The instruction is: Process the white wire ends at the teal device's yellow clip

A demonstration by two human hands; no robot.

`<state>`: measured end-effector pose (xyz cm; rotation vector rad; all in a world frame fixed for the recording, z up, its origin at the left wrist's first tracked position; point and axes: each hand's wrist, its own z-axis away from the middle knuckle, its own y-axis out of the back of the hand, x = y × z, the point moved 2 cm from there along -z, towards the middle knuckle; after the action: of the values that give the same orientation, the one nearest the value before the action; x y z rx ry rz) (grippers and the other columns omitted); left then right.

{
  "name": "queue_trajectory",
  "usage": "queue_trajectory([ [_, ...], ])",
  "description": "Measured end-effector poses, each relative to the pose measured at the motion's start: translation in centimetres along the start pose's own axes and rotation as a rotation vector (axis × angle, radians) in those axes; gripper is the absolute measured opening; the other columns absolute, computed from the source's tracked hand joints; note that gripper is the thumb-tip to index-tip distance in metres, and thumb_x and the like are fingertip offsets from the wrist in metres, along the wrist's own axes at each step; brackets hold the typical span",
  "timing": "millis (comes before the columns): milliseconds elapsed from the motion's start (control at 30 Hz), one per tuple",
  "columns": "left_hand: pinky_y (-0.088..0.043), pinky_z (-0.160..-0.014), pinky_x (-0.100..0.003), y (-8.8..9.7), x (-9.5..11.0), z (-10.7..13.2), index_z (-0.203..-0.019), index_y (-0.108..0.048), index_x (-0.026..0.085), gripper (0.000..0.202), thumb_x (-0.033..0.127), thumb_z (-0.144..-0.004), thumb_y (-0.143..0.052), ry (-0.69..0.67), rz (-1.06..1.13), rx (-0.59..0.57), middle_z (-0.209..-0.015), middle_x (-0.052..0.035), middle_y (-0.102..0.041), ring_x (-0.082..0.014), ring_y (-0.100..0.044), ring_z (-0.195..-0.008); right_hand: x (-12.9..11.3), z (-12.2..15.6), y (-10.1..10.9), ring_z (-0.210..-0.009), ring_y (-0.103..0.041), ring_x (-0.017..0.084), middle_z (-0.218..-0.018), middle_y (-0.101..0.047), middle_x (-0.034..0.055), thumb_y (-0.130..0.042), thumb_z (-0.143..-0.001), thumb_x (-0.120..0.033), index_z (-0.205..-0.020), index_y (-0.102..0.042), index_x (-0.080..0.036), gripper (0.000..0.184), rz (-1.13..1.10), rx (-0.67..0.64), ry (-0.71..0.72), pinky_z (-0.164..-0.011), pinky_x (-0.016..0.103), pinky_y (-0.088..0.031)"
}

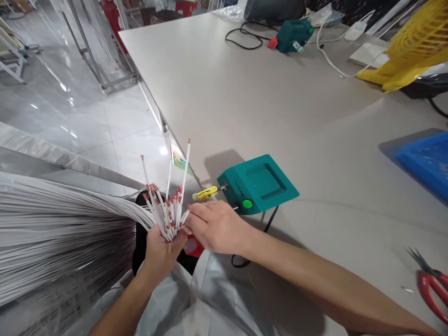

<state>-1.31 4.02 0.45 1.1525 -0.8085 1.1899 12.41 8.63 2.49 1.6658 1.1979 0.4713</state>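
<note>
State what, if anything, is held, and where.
The left hand grips the white wire bundle near its reddish ends; whether the right hand pinches one is unclear.

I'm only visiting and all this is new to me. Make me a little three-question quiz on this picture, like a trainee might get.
1. Fill in: the ____ hand is wrapped around the bundle of white wires, below the reddish ends.
2. True or false: the red-handled scissors lie on the table, apart from both hands.
3. Which is nearest the right hand? (a) blue tray (b) teal device (c) scissors

Key: 1. left; 2. true; 3. b
</note>
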Motion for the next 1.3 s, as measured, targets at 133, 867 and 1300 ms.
queue_trajectory([
  [133, -0.04, -0.046, -0.023, 0.0, 0.1, 0.1, -0.048, -0.051, 0.016, 0.027, 0.023, -0.073, -0.057, -0.027, -0.038, 0.038, -0.046, 0.0006, -0.051, -0.0117, -0.046, -0.046, -0.1, -0.3, 0.3, -0.057, -0.049, 0.014, -0.073, -0.057, 0.005, -0.043, -0.083, -0.016, -0.075, -0.056, -0.014, 0.016, 0.077, -0.111, -0.013, -0.05, 0.027, -0.032],
  [867, -0.039, -0.041, -0.022, -0.1, 0.4, 0.3, -0.064, -0.069, 0.015, 0.01, 0.026, -0.064, -0.07, -0.035, 0.202, 0.174, -0.045, 0.0026, -0.052, -0.0093, -0.044, -0.042, 0.7, 0.4, 0.3, -0.044, -0.052, 0.008, -0.064, -0.056, -0.0016, -0.052, -0.077, -0.029, -0.076, -0.056, -0.016, 0.014, -1.186, -0.211, -0.945, -0.04, 0.02, -0.041],
  [1300, -0.036, -0.039, -0.021, -0.4, -1.3, -0.8, -0.063, -0.062, 0.013, 0.015, 0.026, -0.064, -0.068, 0.167, 0.248, 0.079, -0.044, 0.0035, -0.051, -0.0078, -0.042, -0.039, 1.1, 0.6, 2.1, -0.058, -0.05, 0.014, -0.065, -0.057, 0.0044, -0.042, -0.084, -0.017, -0.072, -0.059, -0.015, 0.021, 0.105, -0.148, -0.037, -0.054, 0.028, -0.035],
])
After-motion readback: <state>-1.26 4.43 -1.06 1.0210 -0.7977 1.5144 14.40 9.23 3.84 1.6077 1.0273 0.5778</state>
